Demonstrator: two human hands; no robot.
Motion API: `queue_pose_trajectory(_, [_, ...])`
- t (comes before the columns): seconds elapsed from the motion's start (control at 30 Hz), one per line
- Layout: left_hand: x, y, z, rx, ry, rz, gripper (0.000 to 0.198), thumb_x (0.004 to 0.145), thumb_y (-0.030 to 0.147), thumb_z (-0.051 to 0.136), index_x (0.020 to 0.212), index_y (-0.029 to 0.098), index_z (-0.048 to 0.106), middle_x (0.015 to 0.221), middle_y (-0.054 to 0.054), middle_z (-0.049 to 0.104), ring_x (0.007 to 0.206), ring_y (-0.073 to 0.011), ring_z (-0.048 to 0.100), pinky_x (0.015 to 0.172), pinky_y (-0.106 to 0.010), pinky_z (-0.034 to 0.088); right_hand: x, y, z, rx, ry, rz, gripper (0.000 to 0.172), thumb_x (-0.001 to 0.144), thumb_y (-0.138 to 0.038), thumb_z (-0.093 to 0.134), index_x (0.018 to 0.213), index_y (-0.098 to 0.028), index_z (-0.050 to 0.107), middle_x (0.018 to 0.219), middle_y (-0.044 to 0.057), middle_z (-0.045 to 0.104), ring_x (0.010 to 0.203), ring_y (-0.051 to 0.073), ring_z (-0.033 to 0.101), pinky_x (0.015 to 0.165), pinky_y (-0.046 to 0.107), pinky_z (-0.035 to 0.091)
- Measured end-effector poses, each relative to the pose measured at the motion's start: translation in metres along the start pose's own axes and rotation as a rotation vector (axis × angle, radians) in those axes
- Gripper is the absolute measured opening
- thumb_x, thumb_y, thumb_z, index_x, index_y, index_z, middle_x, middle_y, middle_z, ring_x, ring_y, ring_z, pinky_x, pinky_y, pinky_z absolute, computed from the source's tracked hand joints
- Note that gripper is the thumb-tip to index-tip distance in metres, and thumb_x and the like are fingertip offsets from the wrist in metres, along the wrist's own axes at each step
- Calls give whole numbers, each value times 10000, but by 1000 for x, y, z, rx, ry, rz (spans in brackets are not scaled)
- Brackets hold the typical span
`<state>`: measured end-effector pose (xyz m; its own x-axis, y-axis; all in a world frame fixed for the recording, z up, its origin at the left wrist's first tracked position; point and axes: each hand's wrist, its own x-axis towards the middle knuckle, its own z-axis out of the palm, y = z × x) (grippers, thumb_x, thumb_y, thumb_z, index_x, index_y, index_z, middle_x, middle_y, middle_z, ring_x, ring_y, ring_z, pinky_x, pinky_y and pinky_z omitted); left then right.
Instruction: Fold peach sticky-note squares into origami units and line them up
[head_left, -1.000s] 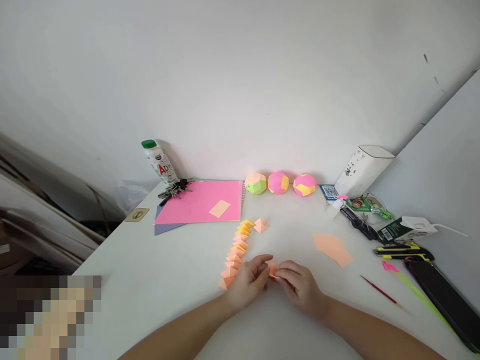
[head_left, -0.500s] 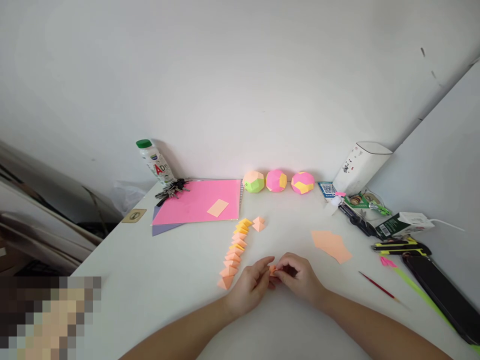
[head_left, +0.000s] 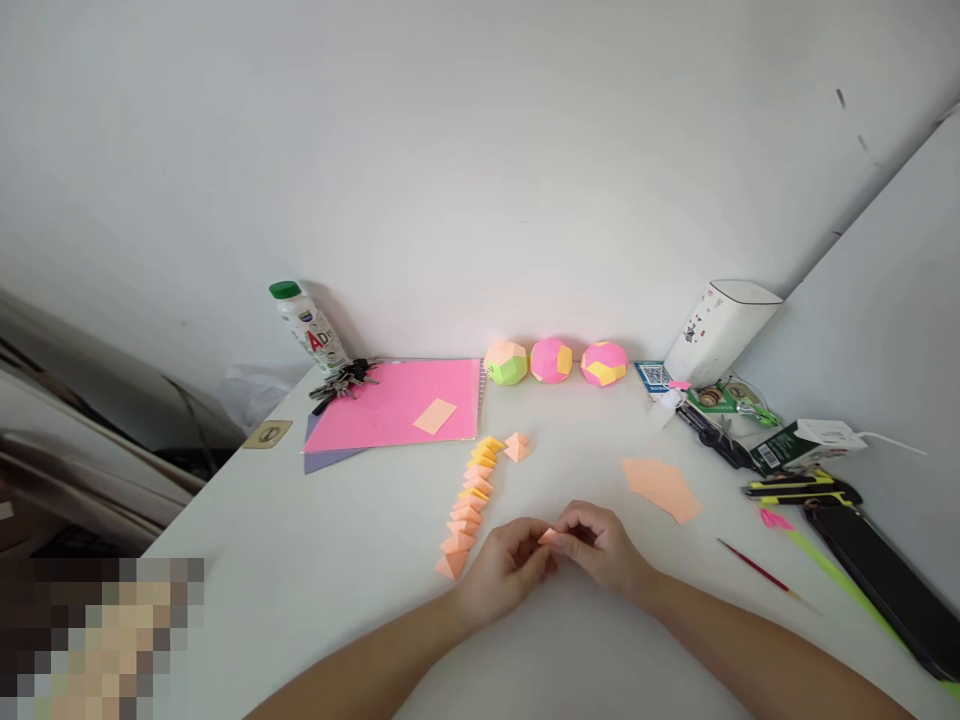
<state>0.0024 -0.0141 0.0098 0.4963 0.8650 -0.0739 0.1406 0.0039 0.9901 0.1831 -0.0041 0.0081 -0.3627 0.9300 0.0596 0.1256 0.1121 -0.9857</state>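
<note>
A small folded piece of orange paper (head_left: 548,537) is pinched between my two hands over the near middle of the table. My left hand (head_left: 504,572) grips it from the left with curled fingers. From the right, the thumb and fingers of my right hand (head_left: 604,545) press on it. Just left of my left hand runs a row of folded orange and yellow paper pieces (head_left: 466,513), overlapping one another. One more folded orange piece (head_left: 517,446) lies beside the row's far end. Flat orange paper sheets (head_left: 661,487) lie to the right of my right hand.
Three paper balls (head_left: 551,360) stand against the wall. A pink sheet (head_left: 390,400) bears keys (head_left: 346,381) and an orange slip (head_left: 434,416), near a bottle (head_left: 309,325). On the right are a thin red brush (head_left: 757,568), a cutter (head_left: 802,489), a black case (head_left: 885,590) and a white container (head_left: 721,335).
My left fingers have curled in closer around the folded paper, and the piece is now tilted up with a pointed corner showing. The things on the table lie as before.
</note>
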Motion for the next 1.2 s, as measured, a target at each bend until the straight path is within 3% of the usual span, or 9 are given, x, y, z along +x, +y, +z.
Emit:
queue_pose_trajectory(0.1, [3,1,-2,31,27,-61,218,879,349,473,778,170,545,619,9,568,519,-108,494,493,-226,390,0,-1,-1,-59,27,-19,214,827,-337,637,689,-175,613,666,-10,529,582,115,469,534,242,377])
queue_pose_trajectory(0.23, [5,0,-3,-56,14,-100,237,857,370,505,731,170,515,535,37,505,467,-98,443,461,-220,337,0,-1,0,-83,2,-1,216,854,-330,591,705,-173,592,669,-14,518,581,110,440,538,237,363])
queue_pose_trajectory(0.47, [4,-2,-4,-212,14,-69,283,826,410,559,700,158,529,530,39,469,464,-97,445,469,-227,335,-2,4,4,-176,-22,-41,76,794,-198,565,732,-174,529,664,-23,484,554,101,399,501,219,332])
queue_pose_trajectory(0.6, [4,-5,-5,-220,-3,-63,288,827,411,562,693,158,526,507,41,469,450,-93,430,463,-224,318,-3,3,6,-248,-17,-65,85,757,-139,520,688,-180,492,652,-22,473,547,101,403,492,215,328])
queue_pose_trajectory(0.77, [3,-9,-2,-153,-6,-34,293,837,409,554,683,161,522,495,46,454,446,-86,397,451,-218,289,-4,3,7,-284,-5,-114,102,723,-132,502,649,-187,459,622,-23,459,530,104,400,477,216,322])
queue_pose_trajectory(0.93, [3,-7,-1,-229,13,-57,291,816,417,581,683,167,513,489,49,461,441,-88,411,452,-216,292,-4,5,7,-300,16,-120,147,701,-129,490,601,-195,404,571,-41,407,500,96,361,458,212,295])
queue_pose_trajectory(1.2, [5,2,-4,-322,25,-93,297,802,410,612,659,156,553,476,36,493,450,-91,434,488,-226,324,-2,1,7,-259,13,-63,91,709,-155,485,624,-181,464,571,-38,423,497,95,357,459,213,294])
